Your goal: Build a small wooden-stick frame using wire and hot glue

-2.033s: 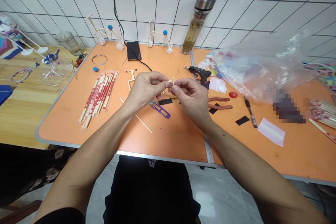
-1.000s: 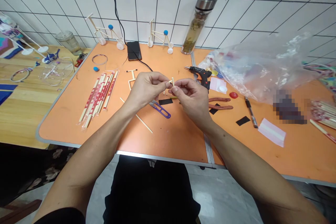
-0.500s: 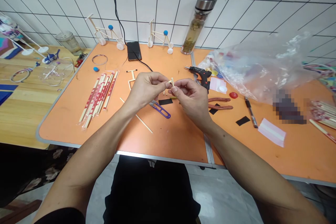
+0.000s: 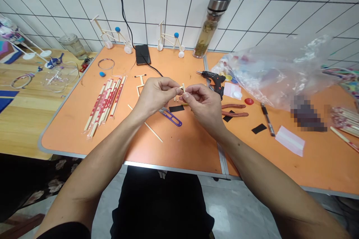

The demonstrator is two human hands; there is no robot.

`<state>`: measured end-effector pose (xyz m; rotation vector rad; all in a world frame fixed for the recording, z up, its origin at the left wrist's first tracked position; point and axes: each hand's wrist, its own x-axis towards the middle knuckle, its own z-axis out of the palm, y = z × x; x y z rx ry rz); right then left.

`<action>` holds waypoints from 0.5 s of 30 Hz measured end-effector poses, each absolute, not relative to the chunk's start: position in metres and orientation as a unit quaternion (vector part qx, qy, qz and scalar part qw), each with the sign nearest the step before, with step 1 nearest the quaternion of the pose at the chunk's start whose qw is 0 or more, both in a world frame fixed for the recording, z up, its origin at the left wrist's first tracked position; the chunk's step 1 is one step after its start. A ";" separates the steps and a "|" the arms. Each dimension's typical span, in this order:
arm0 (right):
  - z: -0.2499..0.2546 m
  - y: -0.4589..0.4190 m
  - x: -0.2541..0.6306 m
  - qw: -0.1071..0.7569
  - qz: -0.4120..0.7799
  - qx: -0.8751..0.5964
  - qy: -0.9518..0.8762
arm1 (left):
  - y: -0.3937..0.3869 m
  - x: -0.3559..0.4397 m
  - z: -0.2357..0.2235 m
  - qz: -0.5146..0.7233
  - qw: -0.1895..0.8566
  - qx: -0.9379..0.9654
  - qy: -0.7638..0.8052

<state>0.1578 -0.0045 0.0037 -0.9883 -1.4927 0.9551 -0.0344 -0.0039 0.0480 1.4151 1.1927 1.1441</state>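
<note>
My left hand [image 4: 159,95] and my right hand [image 4: 203,102] meet above the orange table, fingertips pinched around short wooden stick pieces [image 4: 183,87]. One piece points up between the fingers; how the pieces join is mostly hidden. Below the left hand lies a frame of glued sticks [image 4: 141,80] with black tips, partly covered. Purple thread snips [image 4: 172,117] lie under the hands, beside a black strip [image 4: 176,108]. A thin stick [image 4: 153,132] lies nearer the front edge. Red-handled pliers [image 4: 235,114] lie right of my right hand.
Paper-wrapped chopsticks [image 4: 105,104] lie at the left. Two stick bicycles [image 4: 110,35] with blue balls stand by the wall, near a phone [image 4: 143,55] and a tea bottle [image 4: 210,28]. A glue gun [image 4: 214,80], plastic bag [image 4: 269,71] and pen [image 4: 268,120] are at the right.
Almost nothing differs. Both hands keep their pinch on the stick pieces in the same place, and the view has shifted very slightly.
</note>
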 end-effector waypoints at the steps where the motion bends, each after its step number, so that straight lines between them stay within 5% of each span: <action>1: 0.004 -0.004 0.158 0.527 0.399 -0.414 -0.626 | -0.004 -0.035 0.048 0.466 0.465 0.575 0.486; 15: 0.000 -0.003 0.158 0.534 0.404 -0.405 -0.623 | -0.003 -0.036 0.045 0.484 0.449 0.595 0.458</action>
